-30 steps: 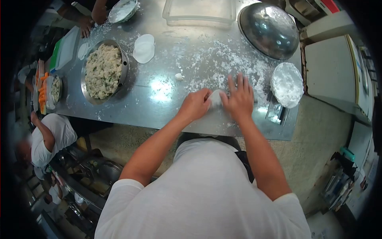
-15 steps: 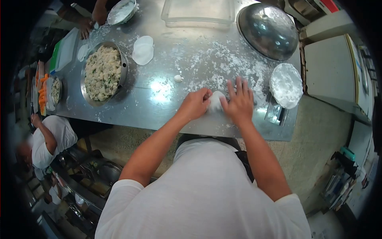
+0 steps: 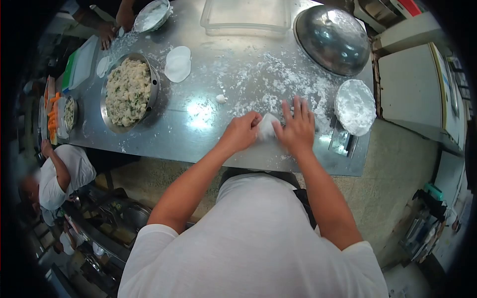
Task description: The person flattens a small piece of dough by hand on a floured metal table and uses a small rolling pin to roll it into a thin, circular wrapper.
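A thin white dough wrapper [image 3: 267, 126] lies on the steel table between my two hands. My left hand [image 3: 242, 130] is closed, its thumb and fingers pinching the wrapper's left edge. Palm down and fingers spread, my right hand [image 3: 298, 124] lies at the wrapper's right side, the thumb over its edge. Whatever may be under that palm is hidden. Loose white flour [image 3: 278, 79] is scattered just beyond the hands. A small dough lump [image 3: 221, 99] sits to the upper left of my left hand, and overlapping round wrappers [image 3: 178, 64] lie farther off.
To the left stands a steel bowl of chopped filling [image 3: 128, 92]. A bowl of flour [image 3: 355, 108] is near the right edge, below an upturned metal bowl [image 3: 332, 39]. A clear plastic tray [image 3: 246, 25] is at the back. Another person's hands [image 3: 107, 34] work at upper left.
The wrapper has shifted and turned slightly between my hands, its near part now blurred. My left hand keeps its pinch, and my right hand stays flat in nearly the same place.
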